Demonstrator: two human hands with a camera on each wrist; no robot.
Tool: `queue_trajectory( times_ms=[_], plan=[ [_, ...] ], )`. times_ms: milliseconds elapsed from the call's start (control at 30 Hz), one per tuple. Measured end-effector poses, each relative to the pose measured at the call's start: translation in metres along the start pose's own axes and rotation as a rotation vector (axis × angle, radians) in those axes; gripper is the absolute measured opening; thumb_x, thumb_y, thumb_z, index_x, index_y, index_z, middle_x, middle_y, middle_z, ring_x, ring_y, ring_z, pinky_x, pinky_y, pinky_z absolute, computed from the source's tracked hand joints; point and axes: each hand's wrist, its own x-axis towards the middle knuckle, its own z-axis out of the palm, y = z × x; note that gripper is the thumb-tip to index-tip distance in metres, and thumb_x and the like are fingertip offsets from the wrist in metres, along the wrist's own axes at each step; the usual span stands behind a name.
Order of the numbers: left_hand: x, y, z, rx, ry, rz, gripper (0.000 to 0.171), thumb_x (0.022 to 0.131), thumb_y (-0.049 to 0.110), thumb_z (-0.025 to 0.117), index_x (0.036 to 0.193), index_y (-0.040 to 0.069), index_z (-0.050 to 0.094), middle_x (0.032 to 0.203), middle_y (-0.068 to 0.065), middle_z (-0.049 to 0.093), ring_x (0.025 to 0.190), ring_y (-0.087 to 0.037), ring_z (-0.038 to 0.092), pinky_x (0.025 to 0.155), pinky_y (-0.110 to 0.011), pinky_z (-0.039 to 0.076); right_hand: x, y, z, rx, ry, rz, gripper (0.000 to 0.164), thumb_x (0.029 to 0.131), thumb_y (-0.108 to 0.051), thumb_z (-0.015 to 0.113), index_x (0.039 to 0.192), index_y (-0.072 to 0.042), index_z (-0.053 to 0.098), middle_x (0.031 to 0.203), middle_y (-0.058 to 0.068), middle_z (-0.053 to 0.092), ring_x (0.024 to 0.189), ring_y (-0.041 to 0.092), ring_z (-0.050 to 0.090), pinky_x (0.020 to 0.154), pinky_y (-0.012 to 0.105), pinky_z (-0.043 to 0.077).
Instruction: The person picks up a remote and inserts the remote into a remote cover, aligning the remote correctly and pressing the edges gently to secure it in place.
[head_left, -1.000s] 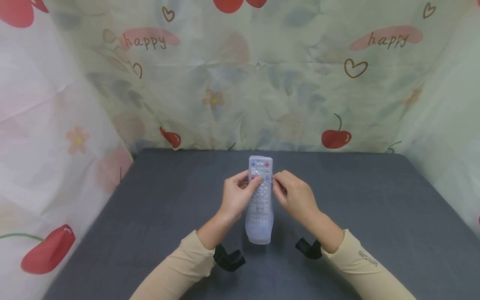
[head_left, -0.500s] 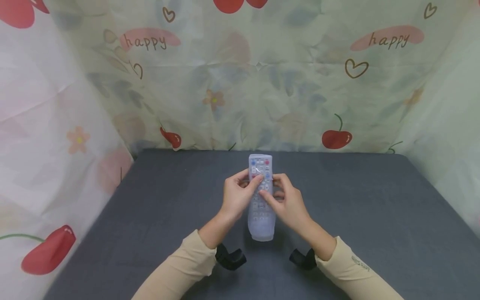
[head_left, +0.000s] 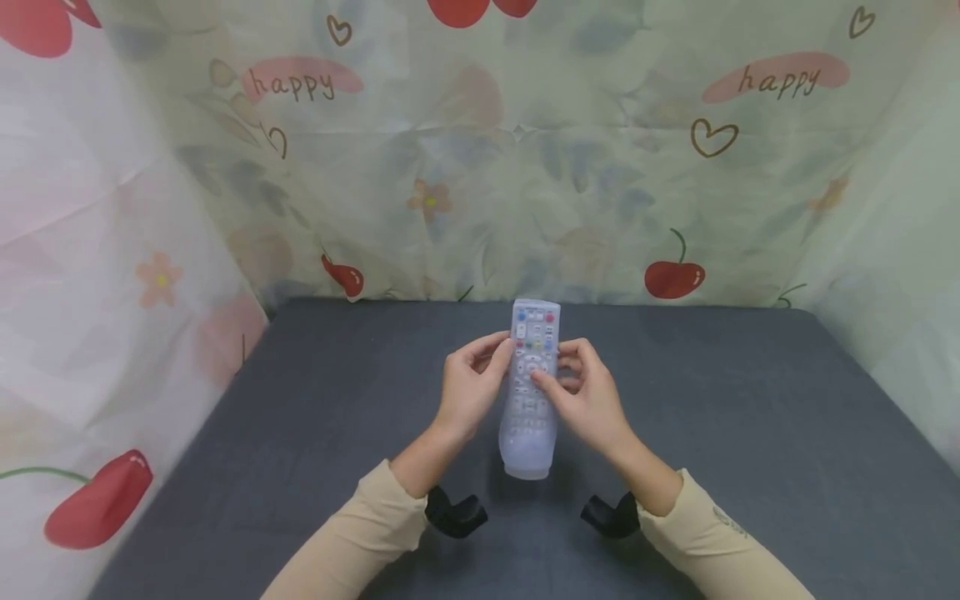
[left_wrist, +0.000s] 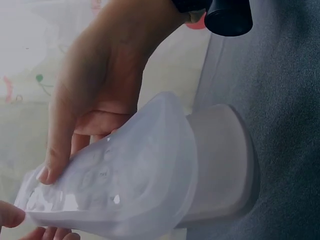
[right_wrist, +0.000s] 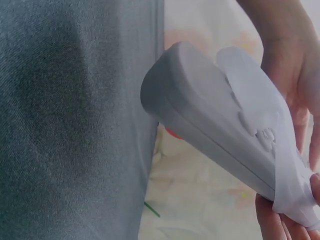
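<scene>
A pale remote control (head_left: 533,367) with small coloured buttons stands on a slant between the two hands, its far end raised. A translucent soft cover (left_wrist: 160,165) wraps most of it. In both wrist views the bare grey lower end (right_wrist: 165,90) sticks out past the cover's loose, gaping edge. My left hand (head_left: 468,382) pinches the left edge near the top, thumb along the side and fingers behind. My right hand (head_left: 592,396) grips the right side, thumb pressed on the middle of the button face, other fingers at the edge and behind, partly hidden.
Dark grey cloth covers the table (head_left: 360,400). Printed curtains (head_left: 517,167) enclose its back and sides. Black wrist mounts (head_left: 457,515) jut inward below both forearms.
The remote control has shifted slightly right and away from the body. My left thumb has slid off the button face to the edge; my right thumb has come onto the face.
</scene>
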Motion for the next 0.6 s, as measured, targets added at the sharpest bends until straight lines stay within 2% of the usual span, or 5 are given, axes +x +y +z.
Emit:
queue_trajectory(
  times_ms=[133, 233, 367, 600],
  plan=[
    [-0.0003, 0.0010, -0.0023, 0.024, 0.035, 0.031, 0.022, 0.089, 0.013, 0.062, 0.105, -0.001, 0.070, 0.100, -0.018, 0.070, 0.082, -0.020, 0.068, 0.072, -0.027, 0.056, -0.0006, -0.0018, -0.0001, -0.024, -0.002, 0.024, 0.036, 0.086, -0.010, 0.067, 0.112, 0.001, 0.046, 0.100, 0.022, 0.062, 0.079, 0.029, 0.068, 0.066, 0.030, 0.057],
    [-0.0010, 0.0007, -0.0024, 0.079, 0.051, 0.077, 0.019, 0.088, 0.012, 0.062, 0.100, -0.001, 0.071, 0.095, -0.017, 0.072, 0.076, -0.016, 0.066, 0.068, -0.022, 0.054, -0.0013, -0.0026, 0.0003, -0.042, -0.006, 0.031, 0.036, 0.086, -0.012, 0.067, 0.113, 0.001, 0.046, 0.101, 0.021, 0.061, 0.081, 0.029, 0.068, 0.068, 0.032, 0.057],
    [-0.0010, 0.0002, -0.0022, 0.138, 0.078, 0.129, 0.017, 0.087, 0.010, 0.062, 0.095, -0.001, 0.072, 0.090, -0.017, 0.072, 0.072, -0.016, 0.064, 0.061, -0.019, 0.050, -0.0016, -0.0026, 0.0007, -0.047, -0.014, 0.030, 0.037, 0.086, -0.011, 0.067, 0.114, 0.001, 0.046, 0.102, 0.020, 0.060, 0.082, 0.029, 0.067, 0.070, 0.032, 0.057],
    [-0.0005, -0.0017, -0.0024, 0.189, 0.092, 0.124, 0.013, 0.084, 0.007, 0.063, 0.087, -0.002, 0.072, 0.084, -0.016, 0.071, 0.071, -0.017, 0.063, 0.058, -0.018, 0.048, -0.0017, -0.0050, -0.0006, -0.020, -0.064, 0.065, 0.040, 0.087, -0.011, 0.065, 0.121, 0.002, 0.049, 0.100, 0.022, 0.062, 0.076, 0.028, 0.070, 0.067, 0.032, 0.057]
  ],
)
